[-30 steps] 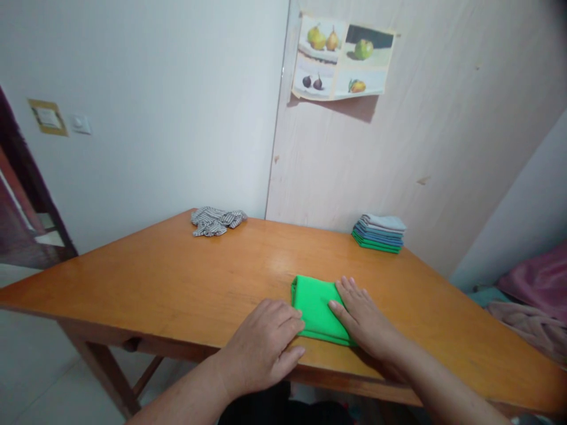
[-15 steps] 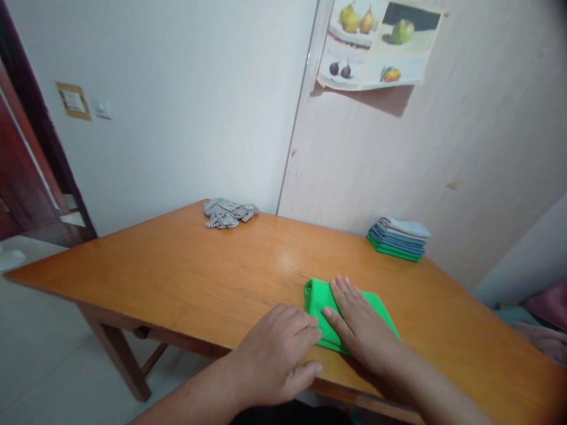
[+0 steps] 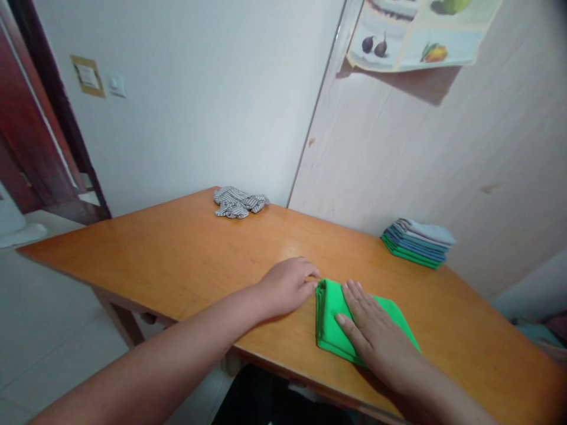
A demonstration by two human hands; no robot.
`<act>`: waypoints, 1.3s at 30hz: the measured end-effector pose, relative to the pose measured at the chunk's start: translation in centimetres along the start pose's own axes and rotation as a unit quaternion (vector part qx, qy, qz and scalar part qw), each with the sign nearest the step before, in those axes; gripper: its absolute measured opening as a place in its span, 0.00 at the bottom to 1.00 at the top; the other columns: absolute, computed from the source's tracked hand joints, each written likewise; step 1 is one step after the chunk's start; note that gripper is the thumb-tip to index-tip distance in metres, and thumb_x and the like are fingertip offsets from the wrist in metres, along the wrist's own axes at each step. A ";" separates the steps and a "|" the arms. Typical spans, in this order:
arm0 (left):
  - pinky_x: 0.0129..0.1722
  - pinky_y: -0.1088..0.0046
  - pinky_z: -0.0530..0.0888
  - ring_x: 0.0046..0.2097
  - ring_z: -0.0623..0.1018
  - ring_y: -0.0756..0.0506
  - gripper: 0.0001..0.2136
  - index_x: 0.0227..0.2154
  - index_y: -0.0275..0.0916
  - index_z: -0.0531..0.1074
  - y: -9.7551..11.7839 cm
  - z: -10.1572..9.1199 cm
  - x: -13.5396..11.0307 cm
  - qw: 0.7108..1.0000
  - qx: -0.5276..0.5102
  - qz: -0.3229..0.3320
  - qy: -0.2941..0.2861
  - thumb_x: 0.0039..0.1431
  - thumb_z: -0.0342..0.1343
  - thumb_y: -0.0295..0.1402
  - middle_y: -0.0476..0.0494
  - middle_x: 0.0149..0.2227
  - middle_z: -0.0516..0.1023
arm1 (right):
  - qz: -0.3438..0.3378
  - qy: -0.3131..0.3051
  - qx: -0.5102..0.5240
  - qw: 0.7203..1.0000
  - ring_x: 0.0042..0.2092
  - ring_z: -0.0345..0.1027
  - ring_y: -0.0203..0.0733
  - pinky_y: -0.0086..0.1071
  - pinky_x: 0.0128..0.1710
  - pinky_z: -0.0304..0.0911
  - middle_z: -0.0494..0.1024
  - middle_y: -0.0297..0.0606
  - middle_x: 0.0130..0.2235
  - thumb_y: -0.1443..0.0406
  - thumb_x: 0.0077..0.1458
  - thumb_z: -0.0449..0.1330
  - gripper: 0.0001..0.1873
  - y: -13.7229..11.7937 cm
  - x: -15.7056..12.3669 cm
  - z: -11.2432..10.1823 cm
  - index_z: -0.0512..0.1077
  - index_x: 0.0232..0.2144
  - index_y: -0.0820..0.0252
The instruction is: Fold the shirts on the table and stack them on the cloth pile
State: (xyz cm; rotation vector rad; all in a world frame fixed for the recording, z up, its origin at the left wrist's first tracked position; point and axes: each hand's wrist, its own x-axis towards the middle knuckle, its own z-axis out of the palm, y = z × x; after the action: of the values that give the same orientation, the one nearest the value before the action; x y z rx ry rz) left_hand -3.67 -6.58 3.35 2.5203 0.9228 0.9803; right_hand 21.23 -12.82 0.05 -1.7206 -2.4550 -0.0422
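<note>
A bright green folded cloth [image 3: 330, 330] lies near the front edge of the wooden table. My right hand [image 3: 376, 339] rests flat on top of it, fingers stretched out, pressing no fold between them. At the cloth's far left corner is my left hand [image 3: 287, 286], its thumb and fingers a little apart. The thumb tip is at or very close to that corner; whether it touches I cannot tell. The cloth's left side shows stacked fold layers, and part of its right side is hidden under my right hand.
A stack of folded cloths [image 3: 416, 243], grey, blue and green, stands at the table's back right. Crumpled striped fabric [image 3: 239, 202] lies at the back left corner by the wall. The table's front edge [image 3: 283, 370] runs just before my body.
My left hand has moved away from me, from the cloth's near left side to its far left corner. My right hand stays flat on the cloth. The view has shifted slightly.
</note>
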 end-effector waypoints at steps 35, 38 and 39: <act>0.26 0.77 0.65 0.30 0.75 0.48 0.08 0.31 0.38 0.78 -4.7 5.7 4.9 0.984 -0.086 -0.122 -0.098 0.50 0.55 0.27 0.50 0.28 0.80 | -0.006 -0.020 -0.004 1.000 0.70 0.42 0.54 0.54 0.68 0.45 0.46 0.42 0.71 0.43 0.64 0.47 0.37 -1.0 0.0 -1.4 0.49 0.69 0.47; 0.27 0.78 0.66 0.31 0.76 0.49 0.09 0.33 0.37 0.78 -4.8 5.5 4.8 0.979 -0.113 -0.134 -0.100 0.49 0.55 0.25 0.50 0.29 0.80 | -0.006 -0.025 -0.006 1.000 0.70 0.41 0.53 0.53 0.68 0.44 0.46 0.43 0.71 0.43 0.64 0.45 0.37 -1.0 0.2 -1.4 0.50 0.69 0.48; 0.28 0.78 0.67 0.31 0.76 0.49 0.10 0.33 0.37 0.78 -4.8 5.4 4.8 0.977 -0.123 -0.138 -0.102 0.49 0.55 0.25 0.50 0.30 0.80 | -0.007 -0.027 -0.007 1.000 0.71 0.40 0.53 0.53 0.68 0.44 0.46 0.44 0.71 0.42 0.64 0.45 0.37 -1.0 0.2 -1.4 0.50 0.69 0.48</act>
State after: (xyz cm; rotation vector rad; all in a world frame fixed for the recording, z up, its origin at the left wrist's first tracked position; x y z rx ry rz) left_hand 0.52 -0.01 -0.44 2.1659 0.9882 0.6891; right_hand 20.36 -13.15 1.52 -1.7329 -2.5108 -0.0158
